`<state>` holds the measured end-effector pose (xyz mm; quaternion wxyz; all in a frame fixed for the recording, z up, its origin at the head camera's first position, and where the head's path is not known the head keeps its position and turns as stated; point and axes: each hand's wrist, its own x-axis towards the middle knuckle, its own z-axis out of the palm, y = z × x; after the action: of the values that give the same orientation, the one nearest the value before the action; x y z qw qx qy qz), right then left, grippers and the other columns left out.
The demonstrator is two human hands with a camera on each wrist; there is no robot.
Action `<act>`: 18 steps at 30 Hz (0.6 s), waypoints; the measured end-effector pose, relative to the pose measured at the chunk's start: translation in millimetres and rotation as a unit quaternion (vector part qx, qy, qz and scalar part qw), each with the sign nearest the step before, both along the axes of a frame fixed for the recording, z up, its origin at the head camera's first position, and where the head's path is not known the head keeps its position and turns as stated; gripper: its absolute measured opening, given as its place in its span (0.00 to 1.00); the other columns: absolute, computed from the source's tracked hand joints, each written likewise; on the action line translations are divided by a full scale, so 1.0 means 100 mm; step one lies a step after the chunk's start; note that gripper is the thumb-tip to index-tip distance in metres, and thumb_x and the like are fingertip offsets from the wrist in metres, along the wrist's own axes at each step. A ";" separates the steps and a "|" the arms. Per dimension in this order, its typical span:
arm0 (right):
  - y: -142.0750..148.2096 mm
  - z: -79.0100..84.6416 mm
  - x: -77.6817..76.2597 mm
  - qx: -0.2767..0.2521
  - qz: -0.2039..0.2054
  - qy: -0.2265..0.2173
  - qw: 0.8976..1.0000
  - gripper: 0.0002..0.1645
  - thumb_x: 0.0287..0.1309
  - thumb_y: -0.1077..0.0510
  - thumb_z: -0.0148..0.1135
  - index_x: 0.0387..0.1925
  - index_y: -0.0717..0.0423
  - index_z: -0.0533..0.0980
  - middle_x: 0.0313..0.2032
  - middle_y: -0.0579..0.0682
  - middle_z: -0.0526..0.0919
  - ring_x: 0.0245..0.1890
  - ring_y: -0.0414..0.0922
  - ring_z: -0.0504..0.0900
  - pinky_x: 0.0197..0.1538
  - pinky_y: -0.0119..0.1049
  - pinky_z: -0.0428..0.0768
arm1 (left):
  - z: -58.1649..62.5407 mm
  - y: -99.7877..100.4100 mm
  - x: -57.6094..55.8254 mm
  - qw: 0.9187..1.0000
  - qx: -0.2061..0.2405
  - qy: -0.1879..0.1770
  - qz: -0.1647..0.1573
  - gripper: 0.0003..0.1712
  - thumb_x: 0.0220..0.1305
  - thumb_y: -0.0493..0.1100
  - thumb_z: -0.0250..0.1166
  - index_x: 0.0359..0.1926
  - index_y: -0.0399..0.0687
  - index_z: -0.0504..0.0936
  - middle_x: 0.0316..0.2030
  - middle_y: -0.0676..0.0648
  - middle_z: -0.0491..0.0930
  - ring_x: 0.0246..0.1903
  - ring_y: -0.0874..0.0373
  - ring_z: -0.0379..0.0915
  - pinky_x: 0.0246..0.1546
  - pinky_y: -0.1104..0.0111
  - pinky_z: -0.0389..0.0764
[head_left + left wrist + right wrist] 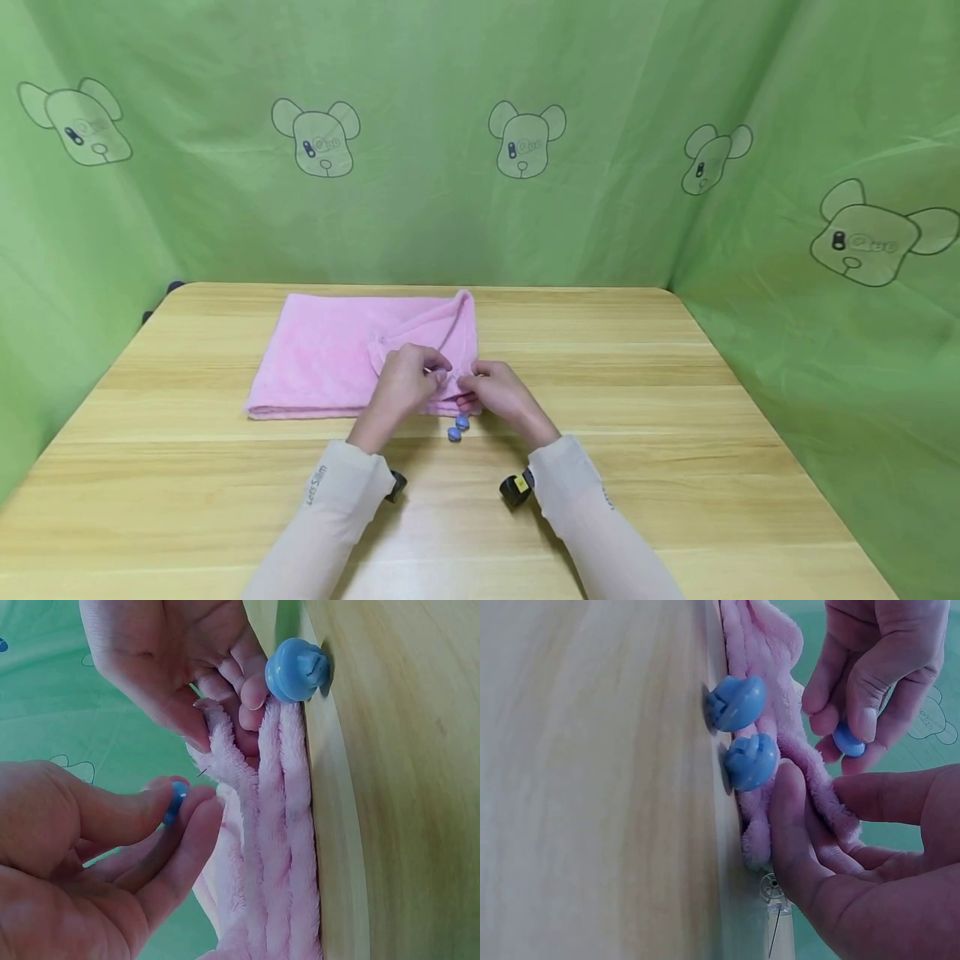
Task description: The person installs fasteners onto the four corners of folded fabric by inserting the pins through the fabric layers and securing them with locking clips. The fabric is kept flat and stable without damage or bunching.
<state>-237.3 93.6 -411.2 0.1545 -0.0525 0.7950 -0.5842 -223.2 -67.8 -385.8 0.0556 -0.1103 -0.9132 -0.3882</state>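
Our left fingers pinch a blue knob; our right fingers nip an edge of the cloth, presumably steadying it. It lies folded on the bench, two clips nearby, likely for easy reach.

Blue piece partly behind fingers

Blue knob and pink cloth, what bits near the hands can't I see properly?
- Left wrist view: most of the held knob, hidden by the left hand.
- Left wrist view: the rest of the cloth, cut off by the bottom edge.
- Right wrist view: the clear thing, cut off below.
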 end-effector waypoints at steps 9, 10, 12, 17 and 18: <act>0.00 -0.01 0.00 -0.007 -0.004 -0.005 1.000 0.09 0.65 0.67 0.54 0.38 0.73 0.75 0.30 0.63 0.82 0.30 0.55 0.83 0.34 0.39 0.84 | -0.01 0.01 -0.01 1.000 0.005 -0.008 0.007 0.09 0.57 0.28 0.67 0.39 0.38 0.87 0.35 0.44 0.85 0.33 0.53 0.79 0.39 0.60 0.81; 0.00 -0.01 0.00 -0.009 -0.003 -0.006 1.000 0.09 0.65 0.67 0.54 0.38 0.72 0.76 0.30 0.63 0.82 0.30 0.54 0.83 0.33 0.38 0.84 | -0.02 0.01 -0.01 1.000 0.006 -0.009 0.013 0.09 0.57 0.29 0.67 0.39 0.38 0.86 0.35 0.43 0.85 0.33 0.53 0.79 0.39 0.60 0.81; 0.01 -0.01 0.00 -0.012 -0.003 -0.008 1.000 0.08 0.65 0.67 0.55 0.38 0.72 0.76 0.29 0.62 0.82 0.28 0.51 0.83 0.32 0.37 0.83 | -0.02 0.02 -0.01 1.000 0.007 -0.013 0.026 0.08 0.56 0.30 0.67 0.39 0.39 0.86 0.34 0.43 0.85 0.32 0.53 0.79 0.38 0.60 0.81; 0.01 0.00 0.00 -0.011 -0.004 -0.010 1.000 0.08 0.64 0.67 0.54 0.37 0.71 0.76 0.28 0.60 0.82 0.26 0.47 0.82 0.31 0.34 0.83 | -0.04 0.04 -0.03 0.999 0.010 -0.010 0.039 0.08 0.55 0.32 0.68 0.38 0.41 0.85 0.33 0.46 0.84 0.31 0.53 0.78 0.37 0.59 0.80; 0.01 0.00 0.00 -0.012 -0.003 -0.011 1.000 0.08 0.64 0.67 0.55 0.37 0.71 0.76 0.28 0.60 0.82 0.26 0.47 0.82 0.31 0.34 0.83 | -0.04 0.05 -0.03 0.999 0.011 -0.007 0.037 0.08 0.55 0.33 0.68 0.38 0.42 0.85 0.33 0.46 0.84 0.32 0.54 0.78 0.38 0.59 0.80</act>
<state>-236.9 94.5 -411.1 0.1610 -0.0454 0.7860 -0.5951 -226.5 -63.0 -389.6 0.0648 -0.0736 -0.9125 -0.3971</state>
